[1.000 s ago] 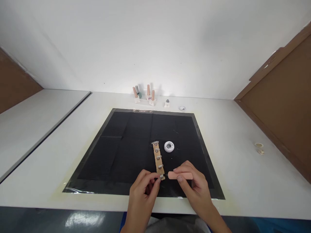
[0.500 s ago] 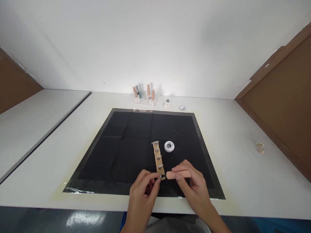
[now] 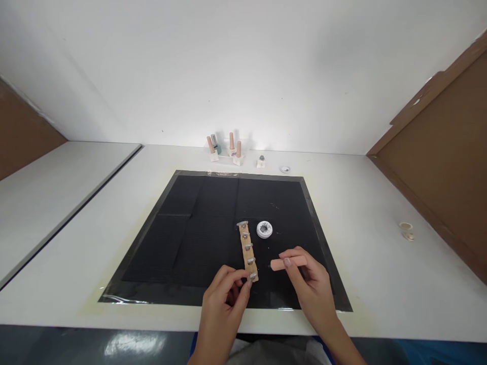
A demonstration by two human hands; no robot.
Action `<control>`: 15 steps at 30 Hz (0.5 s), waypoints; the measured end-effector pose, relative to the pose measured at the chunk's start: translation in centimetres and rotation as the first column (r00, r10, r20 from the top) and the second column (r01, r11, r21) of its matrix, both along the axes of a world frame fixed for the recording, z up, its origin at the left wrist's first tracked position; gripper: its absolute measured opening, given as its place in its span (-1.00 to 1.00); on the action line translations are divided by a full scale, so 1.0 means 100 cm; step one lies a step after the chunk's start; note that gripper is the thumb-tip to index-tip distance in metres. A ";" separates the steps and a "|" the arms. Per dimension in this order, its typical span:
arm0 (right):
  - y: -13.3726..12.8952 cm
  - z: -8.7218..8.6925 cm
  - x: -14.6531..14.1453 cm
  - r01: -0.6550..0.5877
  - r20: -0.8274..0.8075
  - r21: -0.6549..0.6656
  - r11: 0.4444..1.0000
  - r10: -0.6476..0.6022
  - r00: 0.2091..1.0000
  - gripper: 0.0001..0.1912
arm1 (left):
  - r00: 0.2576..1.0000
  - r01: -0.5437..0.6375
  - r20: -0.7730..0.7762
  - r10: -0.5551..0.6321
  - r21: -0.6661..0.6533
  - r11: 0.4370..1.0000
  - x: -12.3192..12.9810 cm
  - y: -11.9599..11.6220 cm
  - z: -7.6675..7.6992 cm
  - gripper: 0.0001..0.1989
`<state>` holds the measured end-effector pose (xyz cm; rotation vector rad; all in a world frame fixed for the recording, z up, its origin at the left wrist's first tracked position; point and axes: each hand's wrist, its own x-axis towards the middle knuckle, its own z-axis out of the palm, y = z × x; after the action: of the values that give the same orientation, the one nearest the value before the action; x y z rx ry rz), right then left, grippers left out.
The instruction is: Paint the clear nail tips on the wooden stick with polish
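Head view: my left hand (image 3: 224, 299) pinches, thumb and index finger, the nearest small grey oblong piece (image 3: 253, 276) at the near end of a narrow tan wooden-looking strip (image 3: 249, 254). Strip lies on a black rectangular sheet (image 3: 213, 228), long axis running away from me, far end leaning slightly left; its row of grey pieces sits crosswise. My right hand (image 3: 312, 284) grips a smooth pink cylindrical brush handle (image 3: 288, 262) between thumb and fingers, right of the strip. Handle's long axis runs sideways, brush end pointing left, slightly toward me, apart from the strip; bristles hard to make out against black. Round white shallow container (image 3: 264, 229), dark-smeared, sits just right of the strip's far half.
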<state>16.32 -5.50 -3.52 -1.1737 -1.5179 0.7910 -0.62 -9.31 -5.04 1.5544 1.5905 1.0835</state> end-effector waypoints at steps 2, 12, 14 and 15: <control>-0.001 0.000 0.001 -0.010 -0.007 0.031 0.999 0.010 1.000 -0.80 | 1.000 -0.004 -0.002 0.004 -0.017 1.000 -0.001 0.000 0.000 -0.85; -0.009 0.003 -0.009 -0.199 0.037 0.134 0.971 0.196 0.980 -0.89 | 0.979 -0.091 -0.174 0.108 0.104 0.990 -0.003 -0.010 -0.004 -0.88; -0.009 0.002 -0.011 -0.207 0.049 0.129 0.970 0.202 0.978 -0.87 | 0.976 -0.079 -0.193 0.097 0.102 0.992 -0.003 -0.011 -0.004 -0.87; -0.008 0.002 -0.011 -0.212 0.054 0.127 0.969 0.207 0.977 -0.86 | 0.976 -0.079 -0.194 0.097 0.100 0.992 -0.003 -0.011 -0.004 -0.87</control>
<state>15.19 -6.32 -3.33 -0.9468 -1.7213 0.7961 -0.89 -10.42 -5.45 1.7129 1.7793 1.0902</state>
